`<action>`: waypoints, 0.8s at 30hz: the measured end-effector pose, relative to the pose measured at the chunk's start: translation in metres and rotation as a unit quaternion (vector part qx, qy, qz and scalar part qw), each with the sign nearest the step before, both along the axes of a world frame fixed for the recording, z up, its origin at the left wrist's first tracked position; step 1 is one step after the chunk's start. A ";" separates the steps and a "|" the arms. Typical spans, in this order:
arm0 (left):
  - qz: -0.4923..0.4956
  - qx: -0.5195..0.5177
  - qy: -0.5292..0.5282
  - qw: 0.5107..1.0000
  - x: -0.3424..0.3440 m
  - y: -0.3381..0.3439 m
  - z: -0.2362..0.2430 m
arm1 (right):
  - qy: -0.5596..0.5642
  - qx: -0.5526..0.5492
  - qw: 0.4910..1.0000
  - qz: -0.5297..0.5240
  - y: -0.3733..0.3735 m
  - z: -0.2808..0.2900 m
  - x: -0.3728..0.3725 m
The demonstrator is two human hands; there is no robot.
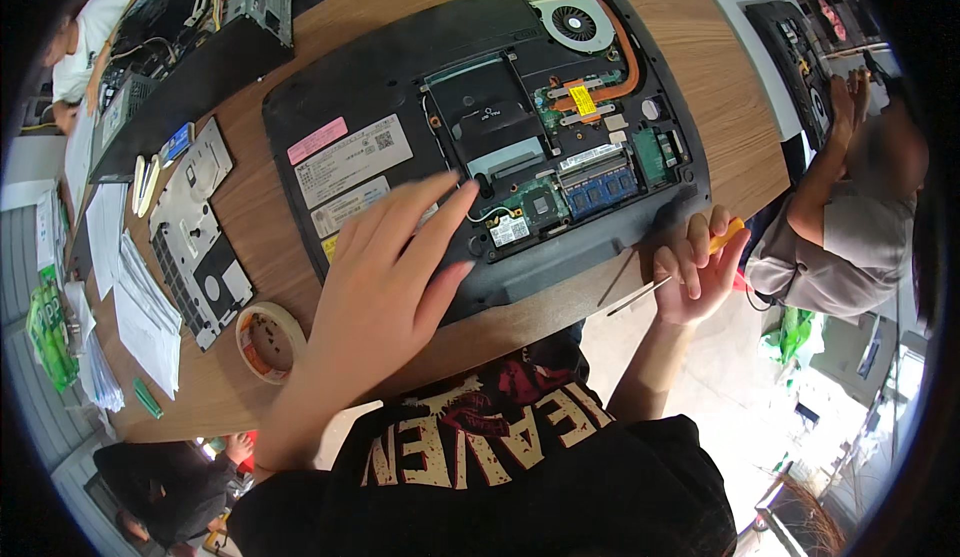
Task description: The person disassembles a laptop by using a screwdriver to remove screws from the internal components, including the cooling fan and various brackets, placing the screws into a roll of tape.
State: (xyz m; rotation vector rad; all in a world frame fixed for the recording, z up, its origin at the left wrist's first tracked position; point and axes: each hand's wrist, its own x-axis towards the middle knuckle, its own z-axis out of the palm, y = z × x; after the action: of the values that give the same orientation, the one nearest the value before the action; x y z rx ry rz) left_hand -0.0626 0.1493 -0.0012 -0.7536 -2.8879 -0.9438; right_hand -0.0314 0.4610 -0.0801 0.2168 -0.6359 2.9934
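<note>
Up close, gripping a yellow-handled screwdriver (728, 235) in the curled right hand (690, 272), slim metal shaft angled down and left, clear of the laptop (475, 107). Holding the left hand (385, 257) open and spread, fingertips over the casing near a small white-labelled card (509, 231); hard to tell if touching. Apparently midway through work inside the laptop, lying bottom-up on the table (735, 77), innards bare; probably calling for steady left fingers and a blade turned inward. Beside the left forearm, a smooth, round tape roll (293, 329). Farther in, a flat blue memory stick (603, 192), then a bent, dull-sheened copper pipe (628, 52) and a finned round fan (573, 25). Off left, a thin grey cover (205, 232), holed and part-meshed; beyond, a boxy black computer case (225, 42) on wood grain.
</note>
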 end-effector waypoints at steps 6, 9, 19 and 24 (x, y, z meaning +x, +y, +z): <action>-0.082 -0.078 0.103 0.988 -0.062 0.029 -0.015 | 0.080 -0.077 0.993 0.042 -0.001 -0.004 -0.006; -0.076 -0.137 0.142 0.977 -0.082 0.036 -0.029 | 0.052 -0.099 0.993 0.031 -0.002 -0.007 -0.003; -0.075 -0.171 0.142 0.972 -0.111 0.027 -0.026 | 0.038 -0.092 0.995 0.029 0.002 -0.008 -0.006; -0.097 -0.186 0.129 0.969 -0.121 0.022 -0.023 | 0.024 -0.068 0.997 0.031 0.002 -0.008 -0.006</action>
State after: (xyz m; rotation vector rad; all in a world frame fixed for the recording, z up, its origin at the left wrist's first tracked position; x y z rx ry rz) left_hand -0.1832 0.1718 -0.0239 -1.1048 -2.8197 -0.2741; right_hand -0.0379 0.4634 -0.0882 0.3029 -0.4274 3.0638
